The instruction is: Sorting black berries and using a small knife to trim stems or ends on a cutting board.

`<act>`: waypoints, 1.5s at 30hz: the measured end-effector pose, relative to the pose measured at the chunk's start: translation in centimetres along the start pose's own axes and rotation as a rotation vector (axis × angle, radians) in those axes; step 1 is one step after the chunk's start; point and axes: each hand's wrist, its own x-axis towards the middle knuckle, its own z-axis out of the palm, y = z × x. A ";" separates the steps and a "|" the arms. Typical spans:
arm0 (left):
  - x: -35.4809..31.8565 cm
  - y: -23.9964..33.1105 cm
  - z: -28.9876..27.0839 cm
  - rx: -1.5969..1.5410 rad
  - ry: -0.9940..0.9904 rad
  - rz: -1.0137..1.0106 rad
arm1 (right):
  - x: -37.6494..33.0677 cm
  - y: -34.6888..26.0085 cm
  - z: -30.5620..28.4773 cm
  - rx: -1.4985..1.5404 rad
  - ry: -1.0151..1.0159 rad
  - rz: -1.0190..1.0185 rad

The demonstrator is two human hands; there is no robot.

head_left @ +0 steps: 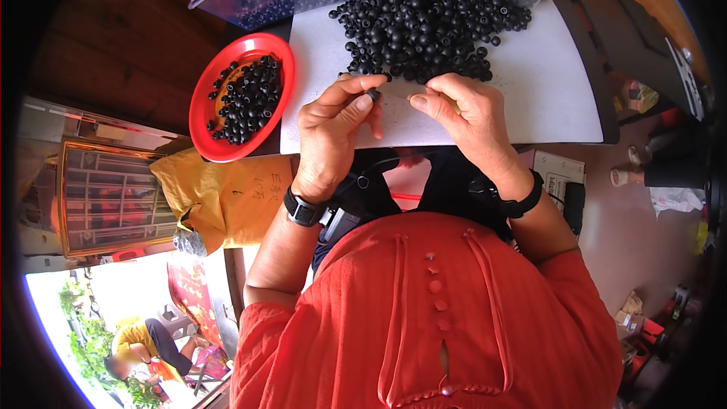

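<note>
My left hand (331, 125) pinches a small black bead (373, 95) between thumb and forefinger, above the near part of a white board (541, 110). Just to the right, my right hand (475, 117) has its thumb and forefinger pressed together. Whatever thin thing it may hold is too small to make out. Beyond both hands lies a big heap of black round beads (424, 30), many with a visible hole. It spills from a clear plastic bin (227, 11) onto the board. A red oval plate (200, 117) with more black beads stands left of my left hand.
A yellow sack (250, 208) hangs or stands below the plate at the left. Beside it is a gold-framed lattice panel (113, 197). Another person (148, 344) sits outside, lower left. A white box (556, 167) stands below the table's right side.
</note>
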 end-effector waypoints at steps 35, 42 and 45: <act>-0.1 -0.1 0.7 0.043 0.022 0.025 | 0.0 0.5 0.3 -0.068 -0.008 -0.120; 0.0 -0.1 0.7 0.015 0.040 0.004 | -0.1 0.9 0.4 -0.125 -0.019 -0.157; -0.1 -0.1 0.8 0.014 0.040 0.000 | -0.1 0.9 0.4 -0.135 -0.027 -0.161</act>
